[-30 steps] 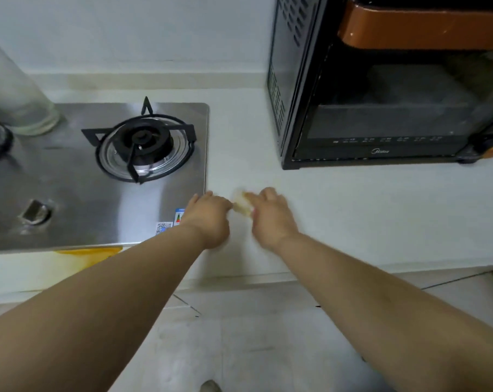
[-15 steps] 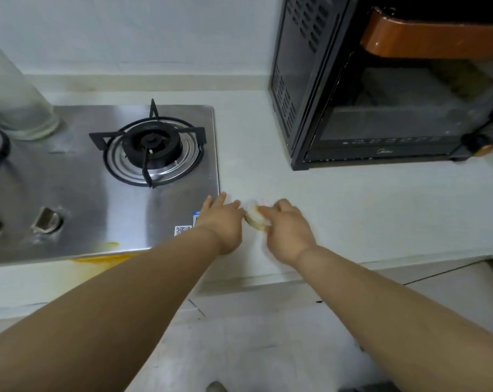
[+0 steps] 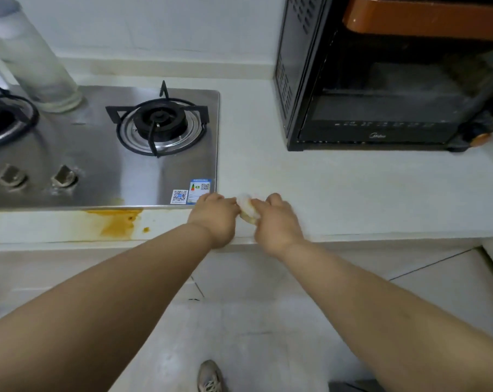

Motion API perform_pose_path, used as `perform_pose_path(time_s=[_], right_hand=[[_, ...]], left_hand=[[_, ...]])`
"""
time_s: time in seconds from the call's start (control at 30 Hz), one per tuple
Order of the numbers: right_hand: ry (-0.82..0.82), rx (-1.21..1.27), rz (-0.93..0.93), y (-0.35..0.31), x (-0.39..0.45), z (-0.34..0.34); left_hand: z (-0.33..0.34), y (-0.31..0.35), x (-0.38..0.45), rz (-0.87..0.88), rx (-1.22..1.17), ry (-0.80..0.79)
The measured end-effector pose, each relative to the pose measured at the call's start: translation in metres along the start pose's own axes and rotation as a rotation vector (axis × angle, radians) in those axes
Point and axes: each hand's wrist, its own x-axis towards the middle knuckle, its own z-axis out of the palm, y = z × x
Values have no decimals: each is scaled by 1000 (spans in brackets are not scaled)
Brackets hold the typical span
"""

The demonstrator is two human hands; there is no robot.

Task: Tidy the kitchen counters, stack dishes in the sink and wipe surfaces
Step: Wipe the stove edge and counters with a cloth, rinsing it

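Two hands [image 3: 215, 215]; two burners [image 3: 160, 123]; two knobs [image 3: 64, 176]; one oven [image 3: 392, 77].

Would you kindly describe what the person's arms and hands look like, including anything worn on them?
Both arms are bare all the way down: no sleeves show. The left hand and right hand wear no gloves, and no watch, bracelet or ring is visible on the wrists or the backs of the hands. The fingers are mostly hidden from view.
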Motion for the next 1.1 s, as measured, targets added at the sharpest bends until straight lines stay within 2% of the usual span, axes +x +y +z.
perform_pose_path(time_s=[0.07,0.1,0.17,0.23,0.3,0.37,0.5,0.57,0.63,0.73,0.8,0.97,1.03,1.1], right_hand=[[-6,0,-102,3,-16,5],[-9,3,-86,16,-20,-1],[2,-19,72,49,-18,-20],[81,-42,326,79,-13,-39],[130,9,498,83,-9,-41],[120,87,460,56,-5,-27],[-24,105,29,-27,-11,18],[-62,118,-80,-39,-18,24],[-56,105,-24,-23,-23,12],[24,-23,247,8,-28,-12],[51,-90,334,1,-29,-14],[-19,136,151,-91,-26,38],[-47,148,94,-102,-25,41],[-64,75,160,-86,-28,28]], left_hand=[[0,4,-10,-18,27,6],[1,5,-17,-32,29,-2],[5,3,-30,-63,-10,-13],[11,2,-43,-83,-77,-21],[14,2,-54,-86,-128,-8],[17,1,-63,-79,-159,11],[22,-3,-73,-74,-238,25],[23,-7,-74,-66,-269,41],[24,-16,-75,-63,-274,27],[26,-31,-77,-43,-279,29],[28,-36,-79,-14,-280,29],[33,-47,-89,24,-319,62],[37,-56,-90,23,-350,71],[42,-68,-92,28,-384,81]])
